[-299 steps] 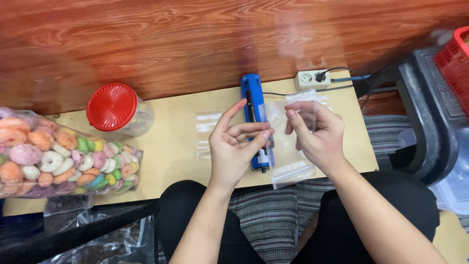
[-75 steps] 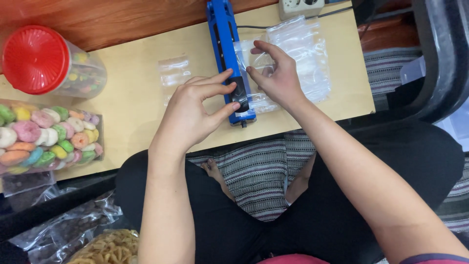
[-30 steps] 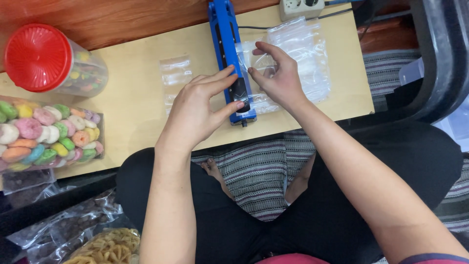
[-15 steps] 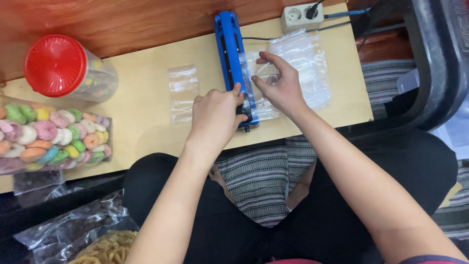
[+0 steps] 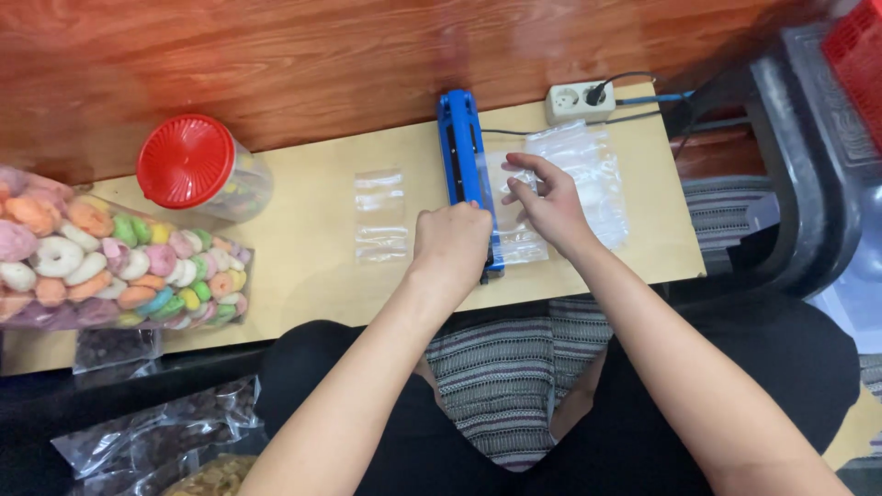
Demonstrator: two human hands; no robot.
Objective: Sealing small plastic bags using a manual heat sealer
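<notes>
One blue heat sealer (image 5: pixel 464 156) lies on the pale worktop (image 5: pixel 303 276), its long bar running away from the person, with one cable going from its far end toward one white power strip (image 5: pixel 577 101) at the back edge. The left hand (image 5: pixel 452 246) is curled into a fist over the near end of the sealer, knuckles up, covering the handle; its grip is closed on that end and the arm reaches straight forward from the lap. The right hand (image 5: pixel 547 200) rests just right of the bar, fingers bent and spread, fingertips on one small clear bag (image 5: pixel 519 243) whose edge lies against the sealer; this grip is loose and half open, pressing on the bag, not wrapped around it, and the wrist angles in from the right. Under and beyond that hand lies a heap of clear bags (image 5: pixel 593 165); how many are in it cannot be told. Left of the sealer, well apart from both hands, two more clear bags (image 5: pixel 381 216) lie flat, one behind the other. At the left of the worktop stands one clear jar with a red lid (image 5: pixel 188 161), and in front of it one large clear pack of coloured ring-shaped snacks (image 5: pixel 110 262). Below the worktop's near edge, at bottom left, lie several plastic packs of dark and yellow snacks (image 5: pixel 156 441).
</notes>
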